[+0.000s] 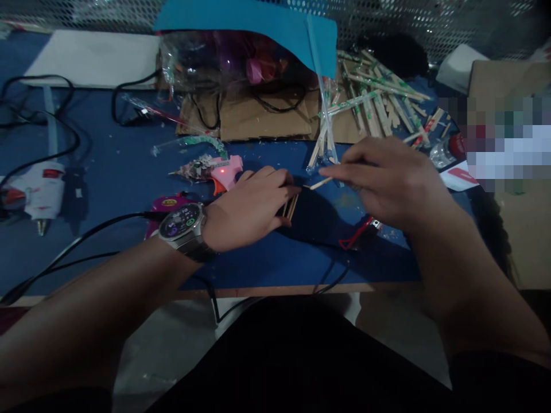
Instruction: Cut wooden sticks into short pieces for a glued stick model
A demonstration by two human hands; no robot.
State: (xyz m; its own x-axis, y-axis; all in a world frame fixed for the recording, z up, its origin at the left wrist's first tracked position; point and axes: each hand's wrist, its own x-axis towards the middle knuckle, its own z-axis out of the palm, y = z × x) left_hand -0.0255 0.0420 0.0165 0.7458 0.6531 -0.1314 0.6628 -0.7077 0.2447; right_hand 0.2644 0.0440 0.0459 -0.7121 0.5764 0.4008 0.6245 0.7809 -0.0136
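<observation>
My left hand [253, 203], with a watch [183, 225] on the wrist, is closed around a few short wooden sticks [293, 207] above the blue table. Between the fingertips of my right hand [383, 180] is a thin wooden stick [322, 183]. Its free end points left toward the sticks in my left hand, and a small gap seems to lie between them. Just beyond my left wrist lies a pink glue gun [230, 171] with a lit red light. A purple object [166, 202] is partly hidden behind the watch.
Wrapped wooden sticks [379, 103] are heaped at the back right. A white glue gun [45, 189] lies at the left, among black cables [92, 226]. Cardboard [267, 117] and a blue sheet [249, 17] are at the back. A red wire [355, 235] lies below my right hand.
</observation>
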